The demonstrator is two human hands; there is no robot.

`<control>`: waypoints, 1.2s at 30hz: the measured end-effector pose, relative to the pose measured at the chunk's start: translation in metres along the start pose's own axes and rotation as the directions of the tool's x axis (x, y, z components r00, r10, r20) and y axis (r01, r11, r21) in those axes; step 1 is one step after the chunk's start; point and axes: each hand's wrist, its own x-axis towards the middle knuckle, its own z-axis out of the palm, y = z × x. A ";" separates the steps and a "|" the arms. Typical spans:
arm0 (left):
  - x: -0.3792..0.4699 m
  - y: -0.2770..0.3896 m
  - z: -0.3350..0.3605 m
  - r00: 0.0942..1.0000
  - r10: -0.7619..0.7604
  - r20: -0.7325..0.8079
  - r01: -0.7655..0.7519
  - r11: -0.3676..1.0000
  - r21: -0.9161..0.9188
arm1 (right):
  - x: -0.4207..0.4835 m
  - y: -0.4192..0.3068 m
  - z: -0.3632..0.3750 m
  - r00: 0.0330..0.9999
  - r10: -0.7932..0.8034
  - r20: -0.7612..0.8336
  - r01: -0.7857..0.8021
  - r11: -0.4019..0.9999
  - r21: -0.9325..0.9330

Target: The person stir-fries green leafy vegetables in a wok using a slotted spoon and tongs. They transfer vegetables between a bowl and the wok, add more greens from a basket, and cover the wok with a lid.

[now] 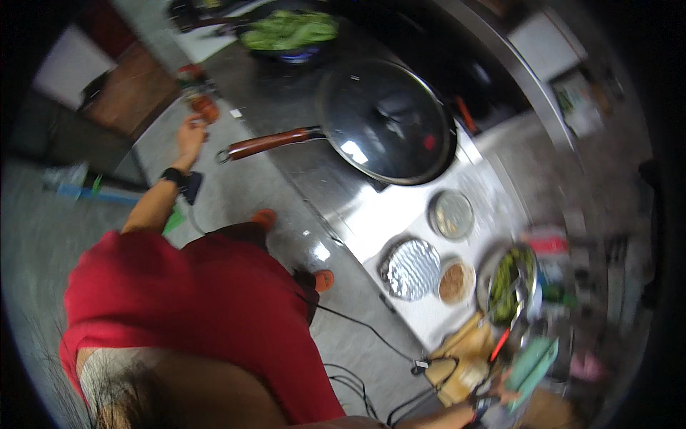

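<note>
My left hand (190, 140), a black band on its wrist, reaches out to the upper left. Its fingertips meet the near end of a blurred jar (204, 109) with orange-brown contents; whether they grip it I cannot tell. Far down at the lower right, my right hand (504, 390) is closed around the end of a flat teal object (533, 370), smeared by motion. Before me on the steel counter (292, 177) stands a large wok under a domed glass lid (394, 120). Its wooden handle (268, 143) juts over the counter's front edge.
Leafy greens (289, 29) fill a pan over a blue flame. Right of the wok sit a foil-covered bowl (411, 269), a glass-lidded dish (453, 214), a bowl of brown food (455, 281) and a bowl of greens (504, 292) with utensils. Black cables (370, 324) trail from the counter.
</note>
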 end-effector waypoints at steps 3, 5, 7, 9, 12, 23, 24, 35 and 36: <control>-0.059 0.015 0.001 0.989 -0.130 -0.071 0.140 0.974 0.175 | 0.062 0.027 -0.011 1.000 -0.001 -0.017 0.000 0.998 -0.064; -0.094 0.024 -0.001 0.974 -0.211 -0.078 0.219 0.971 0.100 | 0.091 0.038 -0.022 0.999 -0.006 -0.038 0.002 0.996 -0.094; -0.121 0.027 -0.003 0.964 -0.258 -0.068 0.261 0.964 0.040 | 0.112 0.045 -0.029 0.999 -0.006 -0.046 0.001 0.994 -0.107; -0.139 0.027 -0.011 0.952 -0.301 -0.054 0.302 0.953 0.008 | 0.127 0.048 -0.030 0.999 0.014 -0.048 -0.019 0.994 -0.103; -0.150 0.025 -0.024 0.963 -0.260 -0.069 0.261 0.965 0.015 | 0.142 0.042 -0.024 0.996 0.088 -0.030 -0.089 0.995 -0.042; -0.157 0.014 -0.022 0.939 -0.296 0.173 0.303 0.953 -0.018 | 0.102 0.022 -0.005 0.927 0.346 0.144 -0.235 0.835 -0.497; -0.155 0.012 -0.020 0.938 -0.296 0.182 0.304 0.952 -0.017 | 0.086 0.027 -0.006 0.941 0.273 0.198 -0.075 0.741 -0.667; -0.155 0.025 -0.006 0.960 -0.196 0.200 0.210 0.976 -0.051 | 0.027 0.097 -0.015 0.733 -0.001 0.680 0.658 -0.252 -0.710; -0.153 0.029 -0.010 0.957 -0.189 0.218 0.209 0.976 -0.069 | 0.026 0.095 -0.013 0.713 -0.061 0.699 0.673 -0.220 -0.706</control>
